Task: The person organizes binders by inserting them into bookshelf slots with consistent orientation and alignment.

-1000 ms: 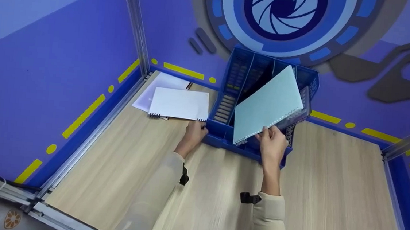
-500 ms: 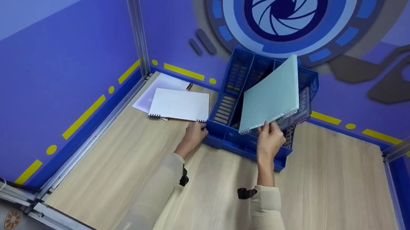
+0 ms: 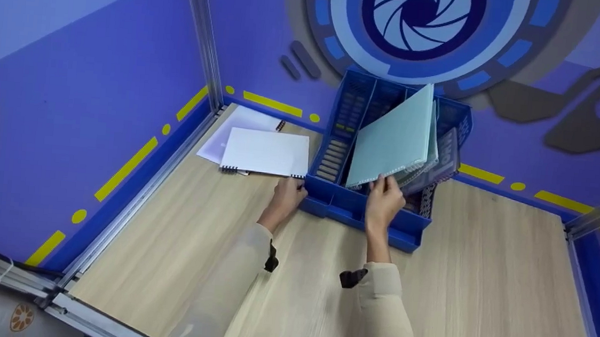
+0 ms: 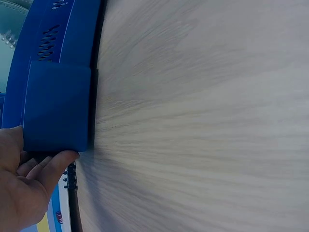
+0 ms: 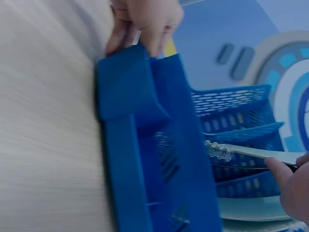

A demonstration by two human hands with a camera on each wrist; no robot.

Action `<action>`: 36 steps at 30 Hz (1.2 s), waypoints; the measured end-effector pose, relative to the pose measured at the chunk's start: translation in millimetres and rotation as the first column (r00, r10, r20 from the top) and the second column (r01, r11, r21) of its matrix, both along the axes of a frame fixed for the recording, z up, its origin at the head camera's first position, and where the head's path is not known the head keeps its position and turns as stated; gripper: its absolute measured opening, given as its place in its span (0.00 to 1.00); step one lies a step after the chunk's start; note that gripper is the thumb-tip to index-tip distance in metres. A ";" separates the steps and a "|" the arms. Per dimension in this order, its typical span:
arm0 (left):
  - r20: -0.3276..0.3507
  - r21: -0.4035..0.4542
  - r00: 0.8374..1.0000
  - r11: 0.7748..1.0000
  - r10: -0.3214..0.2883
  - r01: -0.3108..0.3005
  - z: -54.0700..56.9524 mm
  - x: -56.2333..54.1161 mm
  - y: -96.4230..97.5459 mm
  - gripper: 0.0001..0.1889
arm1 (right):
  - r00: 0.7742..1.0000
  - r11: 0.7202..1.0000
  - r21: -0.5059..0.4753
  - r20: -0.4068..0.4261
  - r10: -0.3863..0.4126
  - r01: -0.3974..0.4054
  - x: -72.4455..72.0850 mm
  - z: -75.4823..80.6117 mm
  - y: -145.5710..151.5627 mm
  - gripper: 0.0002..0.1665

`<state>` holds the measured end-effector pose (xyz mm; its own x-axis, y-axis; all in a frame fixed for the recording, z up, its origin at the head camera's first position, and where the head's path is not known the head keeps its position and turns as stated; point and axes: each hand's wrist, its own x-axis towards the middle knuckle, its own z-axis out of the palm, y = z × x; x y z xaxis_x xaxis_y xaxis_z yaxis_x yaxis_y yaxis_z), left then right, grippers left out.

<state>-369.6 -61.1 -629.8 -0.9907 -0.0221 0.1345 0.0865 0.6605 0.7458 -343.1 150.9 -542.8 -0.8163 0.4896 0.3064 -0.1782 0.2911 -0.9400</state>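
Observation:
My right hand (image 3: 384, 204) pinches a light green spiral notebook (image 3: 390, 138) by its bound edge. The notebook slants over the middle compartments of a blue desk file organizer (image 3: 312, 206), overlapping their opening. In the right wrist view its clear coil (image 5: 219, 150) lies inside the organizer's walls, beside my right fingers. With thumb and fingers, my left hand (image 3: 284, 199) grips the organizer's front left corner; the left wrist view shows this corner (image 4: 58, 106) close up. Just right of the held notebook stand another light green notebook (image 3: 434, 141) and a dark clear-covered one (image 3: 446, 157) with pale lettering.
Left of the organizer, a white spiral notebook (image 3: 266, 152) lies overlapping a lilac one (image 3: 230, 131) on the wooden table (image 3: 485, 269). Patterned purple wall panels (image 3: 97, 93) close in the back and sides, with the organizer near the back wall.
My right hand has moved left with the light green notebook, whose lower corner has shifted farther back over the organizer. Another light green notebook now shows separately behind it. The left hand stays put.

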 end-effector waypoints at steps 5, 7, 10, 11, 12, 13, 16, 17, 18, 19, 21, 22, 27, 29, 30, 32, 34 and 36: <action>0.010 -0.002 1.000 1.000 -0.001 0.001 0.7 -1.2 0.4 0.12 | 1.000 1.000 0.020 0.021 -0.017 0.016 -5.7 -12.9 -8.4 0.15; 0.010 0.003 1.000 1.000 -0.002 0.002 0.4 -1.7 0.3 0.11 | 0.999 0.999 0.045 0.029 -0.024 0.023 -8.5 -16.4 -11.4 0.15; 0.001 0.008 1.000 1.000 -0.005 0.005 -0.1 -2.3 -0.3 0.12 | 0.999 0.995 0.100 0.043 -0.025 0.021 -12.9 -19.1 -15.3 0.16; -0.006 0.008 1.000 1.000 -0.005 0.005 -0.4 -2.5 -0.5 0.12 | 0.999 0.993 0.119 0.047 -0.023 0.018 -14.7 -20.2 -16.4 0.15; -0.008 0.012 1.000 1.000 -0.005 0.005 -0.5 -2.5 -0.6 0.14 | 0.999 0.991 0.132 0.052 -0.018 0.011 -16.3 -21.4 -17.4 0.15; -0.010 0.016 1.000 1.000 -0.004 0.005 -0.6 -2.5 -0.7 0.15 | 0.998 0.990 0.143 0.057 -0.011 0.003 -17.6 -22.7 -18.6 0.15; -0.016 0.016 1.000 1.000 -0.001 0.002 -1.1 -2.2 -0.5 0.16 | 0.997 0.983 0.182 0.079 0.001 -0.015 -21.3 -27.8 -21.3 0.13; -0.024 0.009 1.000 1.000 -0.001 0.001 -1.3 -2.2 -0.3 0.16 | 0.996 0.981 0.193 0.087 0.003 -0.020 -22.3 -30.1 -22.1 0.13; -0.027 0.003 1.000 1.000 0.000 0.000 -1.4 -2.0 0.0 0.17 | 0.995 0.980 0.198 0.096 0.004 -0.023 -23.2 -32.1 -22.8 0.12; -0.034 -0.003 0.999 1.000 0.000 0.000 -1.5 -1.9 0.2 0.17 | 0.994 0.979 0.202 0.106 0.003 -0.024 -24.1 -33.7 -23.5 0.12; -0.049 -0.004 0.999 1.000 0.003 -0.003 -1.5 -2.0 0.9 0.18 | 0.992 0.982 0.185 0.124 0.013 -0.036 -25.9 -35.7 -24.6 0.11; -0.055 -0.006 0.999 1.000 0.003 -0.003 -1.6 -1.9 1.3 0.18 | 0.991 0.983 0.179 0.132 0.015 -0.039 -27.1 -36.4 -24.9 0.11; -0.052 0.008 0.999 1.000 -0.004 0.005 -1.9 -2.6 2.6 0.18 | 0.989 0.983 0.186 0.145 -0.013 -0.015 -36.9 -35.8 -23.9 0.11; -0.047 0.003 0.999 1.000 -0.007 0.007 -1.8 -2.8 2.5 0.18 | 0.989 0.977 0.211 0.145 -0.039 0.007 -41.8 -36.5 -22.1 0.11; -0.050 -0.004 0.999 1.000 -0.008 0.008 -1.9 -3.0 2.2 0.18 | 0.988 0.975 0.221 0.146 -0.049 0.015 -44.2 -37.4 -21.0 0.11; -0.054 -0.010 0.999 1.000 -0.005 0.005 -2.1 -3.0 1.5 0.18 | 0.987 0.973 0.229 0.147 -0.060 0.025 -48.8 -39.8 -19.2 0.11; -0.061 -0.014 0.998 1.000 -0.001 0.000 -2.1 -2.8 1.1 0.18 | 0.987 0.973 0.228 0.150 -0.063 0.028 -52.4 -41.3 -18.6 0.11; -0.057 -0.012 0.998 1.000 0.003 -0.004 -1.7 -2.8 3.0 0.18 | 0.986 0.974 0.223 0.156 -0.062 0.026 -55.5 -41.8 -16.5 0.11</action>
